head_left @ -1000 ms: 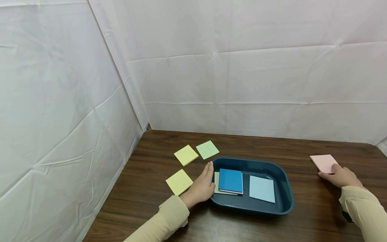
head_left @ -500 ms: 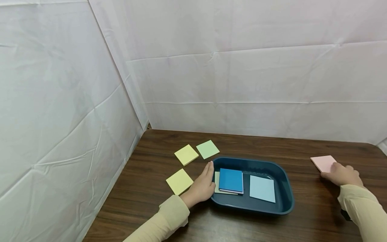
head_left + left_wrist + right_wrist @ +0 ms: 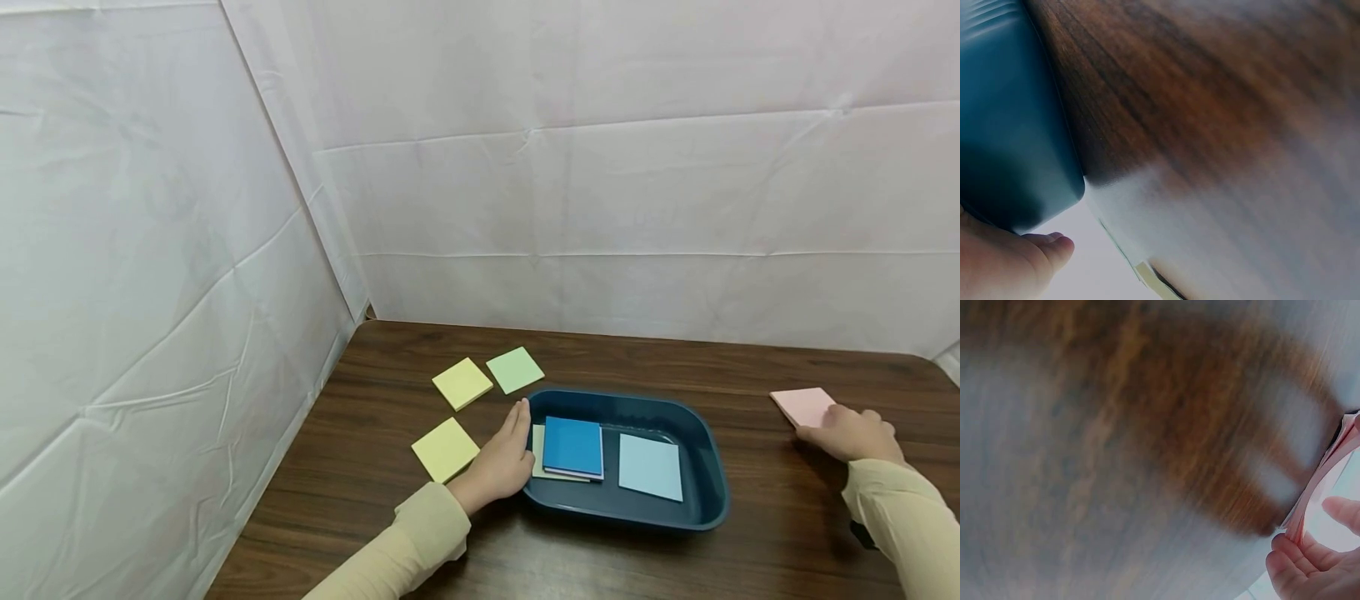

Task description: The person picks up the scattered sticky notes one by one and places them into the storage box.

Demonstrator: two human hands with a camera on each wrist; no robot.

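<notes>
A dark blue tray [image 3: 705, 467] sits on the brown table. It holds a blue pad [image 3: 573, 447] lying on a pale yellow pad [image 3: 537, 454], and a light blue pad [image 3: 650, 467]. My left hand [image 3: 510, 437] rests with straight fingers against the tray's left wall; the left wrist view shows the tray [image 3: 1010, 125] beside that hand [image 3: 1016, 262]. Far right, my right hand [image 3: 832, 429] lies on a pink pad [image 3: 804, 404]. In the right wrist view its fingers [image 3: 1310, 562] curl under the pink pad's [image 3: 1329, 481] raised near edge.
Two yellow pads [image 3: 462, 383] [image 3: 445, 450] and a green pad [image 3: 514, 370] lie left of the tray. White sheeting closes off the table at the left and at the back. Bare wood shows between the tray and the pink pad.
My right hand has shifted slightly to the right on the pink pad. The left hand and the tray have stayed where they were.
</notes>
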